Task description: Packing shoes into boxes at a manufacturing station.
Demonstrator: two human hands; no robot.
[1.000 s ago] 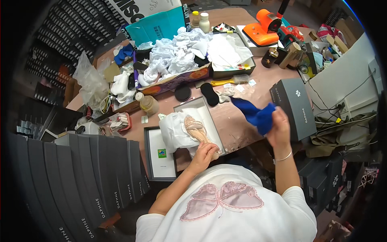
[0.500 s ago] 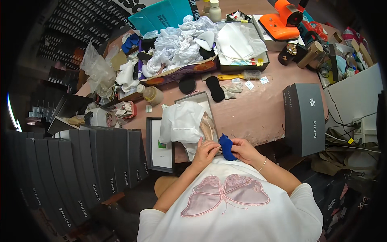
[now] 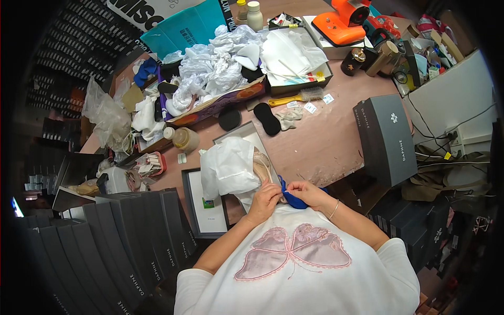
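My left hand (image 3: pixel 265 200) and my right hand (image 3: pixel 308 193) meet at the near edge of the brown table (image 3: pixel 325 142), both closed on a blue cloth (image 3: pixel 292 196). The cloth is bunched between them, right by the heel end of a beige shoe (image 3: pixel 262 164). That shoe lies in an open grey shoe box (image 3: pixel 241 135) with white tissue paper (image 3: pixel 229 167) spilling over its left side. The box's lid (image 3: pixel 206 202) lies to the left of my left forearm.
A closed grey shoe box (image 3: pixel 387 137) lies at the right. Black insoles (image 3: pixel 266 118), a tan bottle (image 3: pixel 184 138) and a tray of crumpled white paper (image 3: pixel 215 71) sit farther back. An orange machine (image 3: pixel 345 20) stands at the far edge. Stacked dark boxes (image 3: pixel 105 241) fill the left.
My right hand brought the blue cloth from the right side of the table down to the shoe's heel, and both hands now hold it close to my body.
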